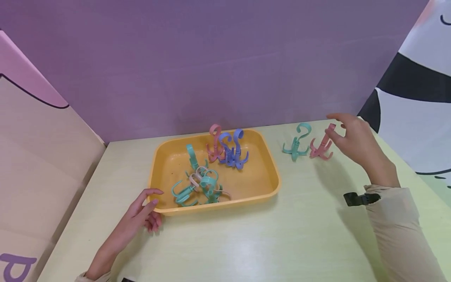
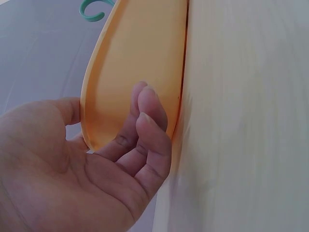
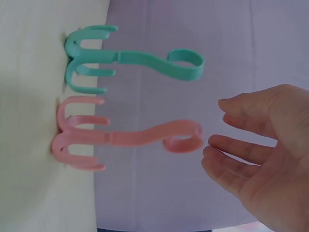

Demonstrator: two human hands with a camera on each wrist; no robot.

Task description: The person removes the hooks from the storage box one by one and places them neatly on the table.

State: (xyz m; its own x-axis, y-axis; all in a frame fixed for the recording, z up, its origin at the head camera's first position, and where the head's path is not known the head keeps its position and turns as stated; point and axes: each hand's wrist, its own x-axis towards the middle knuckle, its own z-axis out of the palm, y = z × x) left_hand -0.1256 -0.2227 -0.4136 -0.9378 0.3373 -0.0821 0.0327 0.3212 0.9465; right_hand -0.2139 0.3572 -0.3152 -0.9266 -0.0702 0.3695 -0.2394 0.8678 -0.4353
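My left hand [image 1: 139, 213] holds the front left corner of a yellow plastic tray [image 1: 215, 208], its thumb at the rim and several fingers curled against the outer wall in the left wrist view. My right hand [image 1: 356, 139] is raised beside a pink claw hook [image 1: 320, 149] with a curled top. In the right wrist view, the right fingers are spread and apart from the pink hook's loop. This hook stands upright on its prongs on the table. Just left of it, a green claw hook [image 1: 295, 147] of the same shape also stands upright.
Inside the tray, a pink hook [image 1: 215, 143] and blue hooks [image 1: 239, 150] stand near the back. Several green hooks [image 1: 184, 194] and pale pink ones [image 1: 194, 179] lie jumbled at the front left. A purple backdrop [image 1: 225, 70] rises behind the pale table [image 1: 246, 243].
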